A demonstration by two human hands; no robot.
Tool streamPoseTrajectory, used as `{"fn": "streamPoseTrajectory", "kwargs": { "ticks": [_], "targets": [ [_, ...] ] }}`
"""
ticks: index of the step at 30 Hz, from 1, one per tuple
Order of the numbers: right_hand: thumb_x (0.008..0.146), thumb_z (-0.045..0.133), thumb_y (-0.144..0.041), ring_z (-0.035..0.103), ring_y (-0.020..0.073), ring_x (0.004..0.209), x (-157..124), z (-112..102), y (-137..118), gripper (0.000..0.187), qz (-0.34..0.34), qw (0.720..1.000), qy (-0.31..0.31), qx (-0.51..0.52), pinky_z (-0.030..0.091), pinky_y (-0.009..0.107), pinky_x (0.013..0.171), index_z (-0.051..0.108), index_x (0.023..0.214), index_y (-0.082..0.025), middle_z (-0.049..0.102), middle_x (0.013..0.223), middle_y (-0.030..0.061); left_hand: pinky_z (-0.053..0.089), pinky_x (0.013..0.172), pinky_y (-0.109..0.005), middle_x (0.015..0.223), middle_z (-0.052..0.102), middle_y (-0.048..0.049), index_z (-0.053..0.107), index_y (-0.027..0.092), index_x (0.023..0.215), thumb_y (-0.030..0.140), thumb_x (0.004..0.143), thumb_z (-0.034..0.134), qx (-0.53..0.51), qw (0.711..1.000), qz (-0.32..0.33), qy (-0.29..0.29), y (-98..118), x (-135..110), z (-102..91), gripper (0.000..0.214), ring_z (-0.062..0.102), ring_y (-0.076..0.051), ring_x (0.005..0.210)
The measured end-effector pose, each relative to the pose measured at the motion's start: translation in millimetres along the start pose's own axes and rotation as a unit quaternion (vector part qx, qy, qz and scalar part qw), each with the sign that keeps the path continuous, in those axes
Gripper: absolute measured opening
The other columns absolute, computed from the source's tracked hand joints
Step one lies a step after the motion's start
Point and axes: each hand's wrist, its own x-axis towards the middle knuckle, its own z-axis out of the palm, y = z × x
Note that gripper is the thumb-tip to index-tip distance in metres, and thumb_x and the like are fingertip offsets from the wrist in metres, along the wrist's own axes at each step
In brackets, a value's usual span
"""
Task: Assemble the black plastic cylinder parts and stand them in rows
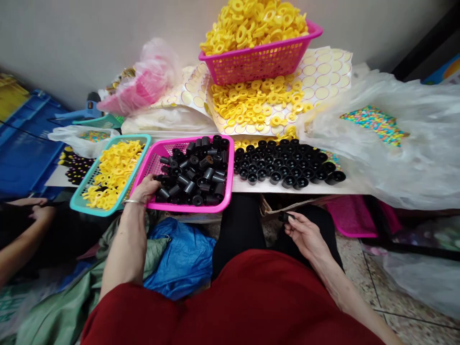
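My left hand (145, 188) reaches into the pink basket (156, 157) of loose black plastic tubes (196, 170), fingers curled around one at the basket's near left corner. My right hand (304, 233) hovers over my lap below the table edge, pinching a small black tube (283, 217) between its fingertips. Several finished black tubes (283, 163) stand upright in rows on the table just right of the pink basket. A teal basket (77, 203) of yellow plastic rings (113, 171) sits left of the pink one.
A heaped pink basket (260, 62) of yellow rings stands at the back over loose yellow rings (257, 103) on sticker sheets. Clear plastic bag (395, 139) with colourful beads at right. Another person's hands (34, 211) at far left. Blue crate (25, 143) behind them.
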Motion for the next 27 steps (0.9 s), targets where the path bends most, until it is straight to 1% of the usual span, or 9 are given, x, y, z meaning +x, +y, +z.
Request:
{"fn": "streamPoseTrajectory", "kwargs": {
  "ticks": [2,5,9,12,14,16,19,23,27],
  "targets": [
    [0.045,0.094,-0.028,0.053,0.0097,0.057,1.1,-3.0,0.9,0.040,0.001,1.000,0.004,0.001,0.046,0.025,0.050,0.073,0.078,-0.020,0.064,0.071,-0.0004,0.050,0.054,-0.027,0.053,0.058,0.0020,0.055,0.018,0.073,0.001,0.047,0.055,-0.046,0.998,-0.032,-0.008,6.0,6.1,7.6,0.031,0.058,-0.016,0.050],
    [0.044,0.095,-0.028,0.054,0.0099,0.057,4.0,-6.3,3.6,0.041,0.008,1.000,0.011,0.003,0.046,0.024,0.051,0.073,0.078,-0.020,0.064,0.070,-0.0007,0.056,0.064,-0.032,0.058,0.061,-0.0020,0.055,0.017,0.070,0.001,0.051,0.055,-0.098,0.993,-0.065,-0.029,17.6,13.5,9.9,0.025,0.064,-0.019,0.061],
    [0.045,0.095,-0.028,0.054,0.0106,0.058,6.5,-4.3,6.8,0.040,0.011,1.000,0.000,-0.013,0.047,0.025,0.050,0.074,0.079,-0.020,0.065,0.072,0.0004,0.059,0.071,-0.042,0.063,0.063,-0.0056,0.058,0.016,0.072,0.008,0.065,0.060,-0.172,0.980,-0.086,-0.045,26.8,18.4,6.2,0.011,0.066,-0.024,0.070],
    [0.045,0.095,-0.027,0.053,0.0100,0.057,5.9,1.3,7.2,0.041,0.009,1.000,0.000,-0.013,0.047,0.024,0.049,0.075,0.080,-0.021,0.065,0.072,0.0000,0.059,0.073,-0.045,0.073,0.067,-0.0079,0.063,0.015,0.081,0.017,0.075,0.062,-0.272,0.956,-0.079,-0.076,31.9,18.0,6.6,0.007,0.067,-0.025,0.077],
    [0.042,0.096,-0.027,0.052,0.0090,0.057,4.9,5.7,6.8,0.043,0.010,1.000,0.002,-0.010,0.047,0.022,0.048,0.075,0.079,-0.020,0.064,0.072,-0.0007,0.058,0.076,-0.045,0.075,0.068,-0.0063,0.063,0.015,0.081,0.019,0.079,0.061,-0.308,0.946,-0.066,-0.079,36.8,16.9,9.4,0.004,0.066,-0.022,0.078],
    [0.040,0.097,-0.028,0.052,0.0081,0.056,4.0,9.7,6.3,0.044,0.013,1.000,0.005,-0.009,0.047,0.021,0.047,0.076,0.078,-0.020,0.064,0.071,-0.0010,0.058,0.077,-0.043,0.073,0.066,-0.0039,0.062,0.016,0.077,0.019,0.082,0.060,-0.314,0.945,-0.055,-0.072,42.3,16.5,12.8,0.006,0.065,-0.018,0.075],
    [0.039,0.097,-0.031,0.052,0.0079,0.057,3.9,13.0,6.5,0.044,0.017,1.000,0.007,-0.012,0.048,0.020,0.048,0.076,0.076,-0.020,0.064,0.070,-0.0011,0.057,0.072,-0.040,0.071,0.066,-0.0040,0.062,0.015,0.075,0.021,0.083,0.061,-0.314,0.945,-0.041,-0.085,47.6,18.6,15.2,0.010,0.063,-0.018,0.070],
    [0.038,0.097,-0.030,0.053,0.0082,0.058,6.3,12.1,8.4,0.044,0.015,1.000,0.008,-0.021,0.049,0.020,0.049,0.076,0.076,-0.021,0.065,0.071,-0.0006,0.055,0.065,-0.037,0.072,0.067,-0.0062,0.063,0.015,0.080,0.026,0.081,0.062,-0.307,0.943,-0.025,-0.125,45.6,25.3,12.7,0.011,0.063,-0.019,0.066],
    [0.040,0.097,-0.030,0.052,0.0078,0.057,8.4,11.7,9.9,0.044,0.012,1.000,0.011,-0.019,0.048,0.019,0.047,0.076,0.078,-0.021,0.064,0.070,-0.0009,0.053,0.059,-0.031,0.069,0.065,-0.0031,0.062,0.016,0.083,0.023,0.076,0.067,-0.316,0.938,0.007,-0.143,42.4,27.8,12.4,0.012,0.062,-0.017,0.060]
  ]
}}
